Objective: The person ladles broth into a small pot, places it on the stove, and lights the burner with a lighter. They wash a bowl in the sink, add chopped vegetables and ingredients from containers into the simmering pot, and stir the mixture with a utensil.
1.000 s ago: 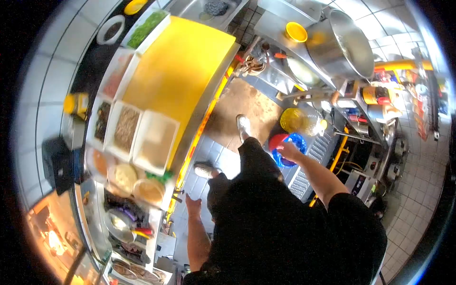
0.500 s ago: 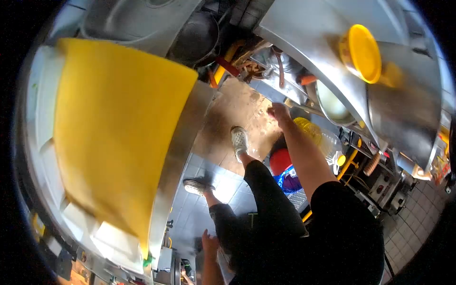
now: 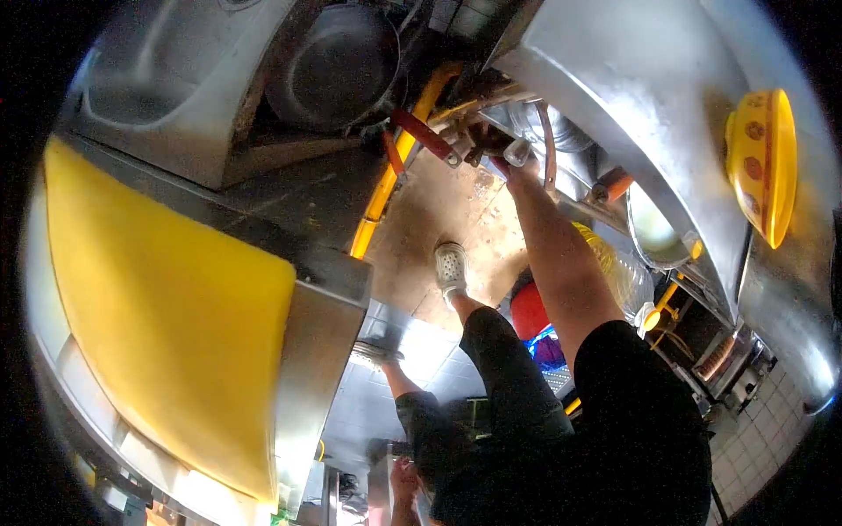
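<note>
My right hand [image 3: 524,168] reaches to the cluttered lower shelf under the steel counter on the right. Its fingers look closed, but shadow and clutter hide what they hold. Close by are a small shiny, clear-looking item [image 3: 517,152], a brown-handled utensil [image 3: 550,145] and a steel pot [image 3: 561,131]. A red-handled pan [image 3: 333,70] juts its handle toward this hand from the left. Low in the view, my left hand [image 3: 404,479] hangs beside my leg, fingers loosely apart, with nothing visible in it.
A yellow board [image 3: 167,316] covers the left counter, beside a steel sink [image 3: 149,79]. On the right counter [image 3: 614,79] sits a yellow patterned bowl [image 3: 761,167]. A yellow pipe [image 3: 386,193], a white-filled pot [image 3: 653,223] and a large clear bottle [image 3: 627,280] flank the floor.
My right hand has moved forward, from above the floor to the shelf clutter. The view has shifted forward, bringing the pan and sink nearer. My left hand appears lower in view.
</note>
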Available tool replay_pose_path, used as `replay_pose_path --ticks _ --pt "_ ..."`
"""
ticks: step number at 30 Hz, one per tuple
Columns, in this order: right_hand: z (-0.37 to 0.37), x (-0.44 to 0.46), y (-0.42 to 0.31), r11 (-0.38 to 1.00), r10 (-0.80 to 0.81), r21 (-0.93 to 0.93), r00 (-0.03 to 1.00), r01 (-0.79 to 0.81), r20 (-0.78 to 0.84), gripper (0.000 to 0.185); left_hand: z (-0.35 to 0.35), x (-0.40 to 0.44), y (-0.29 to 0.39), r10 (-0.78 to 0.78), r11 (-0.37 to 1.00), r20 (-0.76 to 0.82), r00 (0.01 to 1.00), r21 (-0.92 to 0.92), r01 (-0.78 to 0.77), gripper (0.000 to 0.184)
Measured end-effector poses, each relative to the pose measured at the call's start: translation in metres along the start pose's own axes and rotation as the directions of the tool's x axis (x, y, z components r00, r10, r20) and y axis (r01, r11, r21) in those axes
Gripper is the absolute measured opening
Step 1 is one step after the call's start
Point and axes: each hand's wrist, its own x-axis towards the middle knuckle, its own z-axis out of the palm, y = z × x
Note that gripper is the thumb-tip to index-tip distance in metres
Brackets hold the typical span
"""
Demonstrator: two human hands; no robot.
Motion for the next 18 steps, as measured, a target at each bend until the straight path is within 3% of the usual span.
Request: replay_pose_path --ticks 3,6,8,9,10,11,12,14,15,16,17,18 --pt "0.009 -0.026 -0.013 0.960 -0.016 -0.278 0.994 -0.014 -0.105 0.054 -0.017 0.008 -0.008 0.124 0.894 0.021 0.992 0.432 -0.121 0.032" --pt "0.001 -0.082 -0.046 0.951 0.038 -0.296 0.981 -0.094 -0.189 0.060 -0.003 0.000 0.008 0.149 0.886 -0.021 0.989 0.446 -0.124 0.034" --pt "-0.040 -0.099 -0.036 0.932 0.030 -0.342 0.969 -0.116 -0.247 0.048 -0.012 0.004 0.018 0.411 0.419 0.332 0.849 0.758 -0.499 0.036" --pt "-0.026 -0.139 -0.058 0.982 0.146 -0.078 0.950 -0.173 -0.276 0.047 -0.018 0.015 0.006 0.448 0.543 0.227 0.865 0.699 -0.465 0.036" --pt "-0.042 -0.161 -0.057 0.983 0.156 -0.066 0.965 -0.174 -0.212 0.045 -0.023 0.021 0.000 0.468 0.657 0.114 0.877 0.618 -0.431 0.036" --pt "-0.060 -0.183 -0.056 0.983 0.166 -0.054 0.975 -0.176 -0.147 0.043 -0.022 0.024 0.009 0.504 0.449 0.212 0.837 0.764 -0.464 0.035" --pt "-0.079 -0.204 -0.054 0.983 0.175 -0.042 0.981 -0.179 -0.081 0.042 -0.011 0.019 0.024 0.470 0.484 0.228 0.853 0.741 -0.465 0.036" --pt "-0.089 -0.268 -0.061 0.900 0.149 -0.406 0.987 -0.160 -0.057 0.039 0.041 -0.014 0.070 0.398 0.563 0.263 0.879 0.687 -0.460 0.037" --pt "-0.089 -0.306 -0.068 0.811 0.142 -0.567 0.989 -0.144 -0.048 0.038 0.065 -0.037 0.093 0.461 0.459 0.308 0.832 0.720 -0.521 0.037" --pt "-0.082 -0.345 -0.080 0.757 0.160 -0.638 0.987 -0.140 -0.026 0.037 0.091 -0.062 0.116 0.516 0.350 0.353 0.780 0.745 -0.568 0.038" --pt "-0.051 -0.387 -0.105 0.796 0.250 -0.579 0.967 -0.178 0.047 0.036 0.113 -0.089 0.137 0.565 0.239 0.396 0.724 0.761 -0.603 0.039" --pt "-0.017 -0.431 -0.132 0.821 0.337 -0.523 0.934 -0.229 0.119 0.036 0.131 -0.117 0.162 0.509 0.271 0.429 0.746 0.743 -0.612 0.041"
